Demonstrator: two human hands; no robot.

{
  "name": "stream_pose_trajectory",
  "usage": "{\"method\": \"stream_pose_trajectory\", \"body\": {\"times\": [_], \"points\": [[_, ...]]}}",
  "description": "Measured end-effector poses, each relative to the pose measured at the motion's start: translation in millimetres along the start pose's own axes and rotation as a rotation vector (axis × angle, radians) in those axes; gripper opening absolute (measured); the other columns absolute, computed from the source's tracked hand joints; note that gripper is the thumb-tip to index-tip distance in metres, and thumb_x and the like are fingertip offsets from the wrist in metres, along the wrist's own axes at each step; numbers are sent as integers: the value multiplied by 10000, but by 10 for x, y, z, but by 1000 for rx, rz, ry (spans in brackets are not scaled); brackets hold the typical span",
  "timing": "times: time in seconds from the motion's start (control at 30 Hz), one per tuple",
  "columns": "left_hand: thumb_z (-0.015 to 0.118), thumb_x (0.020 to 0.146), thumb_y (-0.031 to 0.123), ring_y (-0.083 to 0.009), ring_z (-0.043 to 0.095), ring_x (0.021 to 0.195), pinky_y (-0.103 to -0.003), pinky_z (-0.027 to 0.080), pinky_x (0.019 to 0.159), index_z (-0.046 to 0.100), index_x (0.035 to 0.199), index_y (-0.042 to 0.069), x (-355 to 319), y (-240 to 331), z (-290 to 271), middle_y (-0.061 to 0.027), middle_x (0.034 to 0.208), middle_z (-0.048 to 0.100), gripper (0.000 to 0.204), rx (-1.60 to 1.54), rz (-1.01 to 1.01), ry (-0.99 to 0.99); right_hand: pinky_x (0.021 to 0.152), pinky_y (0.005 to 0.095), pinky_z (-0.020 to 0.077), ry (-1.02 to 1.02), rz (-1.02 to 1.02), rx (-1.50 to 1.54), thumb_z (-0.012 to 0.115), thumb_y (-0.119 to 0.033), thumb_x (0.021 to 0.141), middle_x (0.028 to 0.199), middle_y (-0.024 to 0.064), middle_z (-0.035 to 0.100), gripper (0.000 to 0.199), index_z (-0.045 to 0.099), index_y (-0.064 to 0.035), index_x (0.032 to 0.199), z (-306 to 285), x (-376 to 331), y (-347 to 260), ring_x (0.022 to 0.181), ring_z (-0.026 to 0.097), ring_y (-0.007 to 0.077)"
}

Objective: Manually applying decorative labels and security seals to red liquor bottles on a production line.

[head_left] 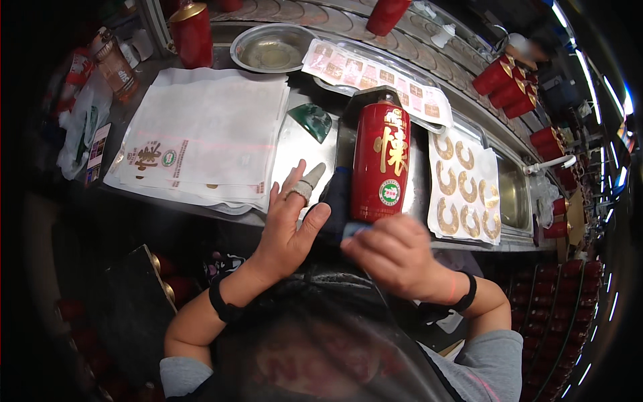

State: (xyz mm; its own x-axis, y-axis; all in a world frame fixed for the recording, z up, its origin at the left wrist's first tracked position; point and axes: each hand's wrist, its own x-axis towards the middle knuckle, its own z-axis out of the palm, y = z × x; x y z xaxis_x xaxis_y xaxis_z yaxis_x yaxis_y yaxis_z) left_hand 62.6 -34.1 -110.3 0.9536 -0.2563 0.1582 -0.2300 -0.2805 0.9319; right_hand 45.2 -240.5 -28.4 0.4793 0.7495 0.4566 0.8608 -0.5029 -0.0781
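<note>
The red ceramic bottle with gold characters and a round green-and-white seal (380, 161) lies on its side on the steel worktop (295, 151), just beyond my two hands and a little to the right of centre. Its long axis runs near to far, tilted slightly to the right at the top: the narrow neck end points away from me, and the broad base points back toward my right hand (396, 256). That hand is the nearer one, touching or nearly touching the base, its fingers curled in around a small blue-and-white piece (353, 230) pinched at the fingertips. My left hand (289, 224) is spread wide, palm down, holding nothing, just left of the bottle beside a dark strip that runs along the bottle's left flank; whether it touches the bottle I cannot tell. One left finger wears a pale wrap. To the far left lies a stack of white paper sheets (207, 127), and to the right a sheet of gold ring-shaped stickers (463, 191). Farther off sit a round steel bowl (271, 48) and a long sheet of square labels (375, 77).
</note>
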Motion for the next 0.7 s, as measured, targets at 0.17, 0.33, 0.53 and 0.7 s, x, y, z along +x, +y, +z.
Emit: {"method": "stream_pose_trajectory", "body": {"times": [0.17,0.33,0.53,0.7], "points": [[522,1022,399,-402,318,1471,-575,105,1190,456,1474,31,-13,30,74,-266,1564,361,586,-20,15,-49,708,336,454,-206,-133,76,691,-134,701,920,20,601,259,680,-53,947,-50,-102,90,843,573,180],[525,1019,407,-405,310,1474,-580,101,1190,457,1475,31,-13,60,118,-270,1567,354,595,-19,23,-47,690,342,479,55,144,23,727,-100,706,881,46,624,262,694,-56,962,-114,-139,107,804,608,216],[542,999,409,-397,256,1504,-553,75,1205,433,1526,109,20,172,216,-247,1600,315,616,153,94,-117,670,338,513,153,505,362,755,16,765,809,117,636,194,675,-12,940,-269,-70,425,736,635,263],[582,973,446,-451,253,1487,-629,56,1180,475,1511,146,12,240,347,-281,1607,260,625,460,299,-116,665,302,492,308,705,408,759,13,791,819,104,661,164,669,7,927,-272,-115,555,740,641,210]]}}
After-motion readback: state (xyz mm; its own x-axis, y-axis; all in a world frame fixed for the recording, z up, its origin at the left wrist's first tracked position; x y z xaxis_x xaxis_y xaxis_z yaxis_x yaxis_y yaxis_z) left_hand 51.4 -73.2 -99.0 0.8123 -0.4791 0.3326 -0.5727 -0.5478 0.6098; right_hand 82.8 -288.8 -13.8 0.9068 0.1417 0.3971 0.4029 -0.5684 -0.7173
